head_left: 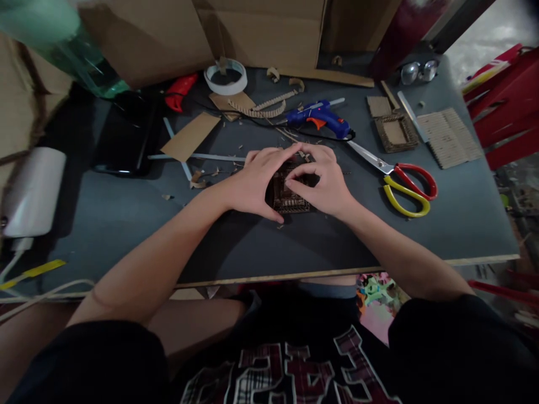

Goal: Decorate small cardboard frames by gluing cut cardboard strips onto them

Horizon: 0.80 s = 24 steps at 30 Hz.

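A small square corrugated cardboard frame [293, 205] lies in shadow on the desk between my hands. My left hand [257, 184] curves around its left side, thumb at the near corner and fingers reaching over the far side. Over the right part of the frame, my right hand [326, 180] is closed in a pinch, thumb and forefinger tips at the frame's inside. What those fingertips hold is too dark to make out. Just beyond my hands lies a blue glue gun [322, 116] with an orange trigger. Scissors [385, 166] with red and yellow handles rest right of my right hand.
Another cardboard frame [396, 133] and a corrugated sheet [448, 137] lie at right. Farther back are a tape roll [225, 77] and corrugated strips [263, 112]. Glue sticks [202, 157] and a cardboard piece [191, 136] lie left, near a black phone [126, 137] and white power bank [36, 191].
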### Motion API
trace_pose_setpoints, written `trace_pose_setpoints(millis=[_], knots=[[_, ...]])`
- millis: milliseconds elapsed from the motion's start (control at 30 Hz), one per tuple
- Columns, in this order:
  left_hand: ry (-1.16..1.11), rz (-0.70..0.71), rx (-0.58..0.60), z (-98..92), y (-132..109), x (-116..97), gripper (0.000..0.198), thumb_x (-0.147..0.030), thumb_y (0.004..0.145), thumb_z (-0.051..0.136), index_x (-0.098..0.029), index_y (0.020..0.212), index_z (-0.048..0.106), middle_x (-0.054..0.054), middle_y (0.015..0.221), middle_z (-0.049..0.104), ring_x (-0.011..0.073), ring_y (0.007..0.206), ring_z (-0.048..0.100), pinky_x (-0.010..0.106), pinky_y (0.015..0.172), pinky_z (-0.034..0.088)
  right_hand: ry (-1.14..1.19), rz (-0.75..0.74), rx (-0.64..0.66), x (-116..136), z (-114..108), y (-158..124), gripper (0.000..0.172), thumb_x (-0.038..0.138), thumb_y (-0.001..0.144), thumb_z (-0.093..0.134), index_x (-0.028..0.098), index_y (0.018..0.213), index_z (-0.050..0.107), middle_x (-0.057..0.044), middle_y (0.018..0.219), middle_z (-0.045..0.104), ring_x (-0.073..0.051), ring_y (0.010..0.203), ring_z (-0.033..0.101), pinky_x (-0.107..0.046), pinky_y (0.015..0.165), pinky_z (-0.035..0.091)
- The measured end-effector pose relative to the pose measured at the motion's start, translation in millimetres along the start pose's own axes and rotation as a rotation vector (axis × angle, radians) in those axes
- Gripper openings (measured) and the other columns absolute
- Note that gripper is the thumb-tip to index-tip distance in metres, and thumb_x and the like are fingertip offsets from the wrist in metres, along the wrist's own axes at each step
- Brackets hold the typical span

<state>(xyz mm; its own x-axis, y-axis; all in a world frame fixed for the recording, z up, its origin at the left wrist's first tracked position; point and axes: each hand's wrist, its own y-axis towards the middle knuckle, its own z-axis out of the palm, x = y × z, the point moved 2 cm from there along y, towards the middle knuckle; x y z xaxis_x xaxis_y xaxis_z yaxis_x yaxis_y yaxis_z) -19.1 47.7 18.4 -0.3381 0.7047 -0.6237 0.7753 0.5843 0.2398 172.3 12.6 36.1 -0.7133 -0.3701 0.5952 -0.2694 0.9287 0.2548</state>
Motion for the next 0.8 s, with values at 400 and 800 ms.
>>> trace_pose_setpoints(millis=[400,800], knots=[[0.018,0.020,-0.011,6.9,1.8,0.3,0.132,-0.063,0.050,0.089,-0.033,0.159,0.020,0.013,0.156,0.043,0.0436,0.142,0.036,0.059,0.114,0.026,-0.050,0.029,-0.049,0.7,3.7,-3.2,0.008,0.028,0.076,0.073,0.028,0.073,0.080,-0.003,0.139,0.063,-0.033,0.136,0.048,-0.059,0.113,0.035],[0.052,0.045,0.011,8.1,1.7,2.8,0.131,-0.067,0.056,0.083,-0.030,0.161,0.014,0.016,0.157,0.040,0.0445,0.144,0.032,0.062,0.116,0.028,-0.150,-0.056,0.039,5.4,-2.7,-1.5,0.009,0.025,0.076,0.074,0.030,0.078,0.081,0.000,0.145,0.060,-0.033,0.140,0.045,-0.060,0.115,0.029]])
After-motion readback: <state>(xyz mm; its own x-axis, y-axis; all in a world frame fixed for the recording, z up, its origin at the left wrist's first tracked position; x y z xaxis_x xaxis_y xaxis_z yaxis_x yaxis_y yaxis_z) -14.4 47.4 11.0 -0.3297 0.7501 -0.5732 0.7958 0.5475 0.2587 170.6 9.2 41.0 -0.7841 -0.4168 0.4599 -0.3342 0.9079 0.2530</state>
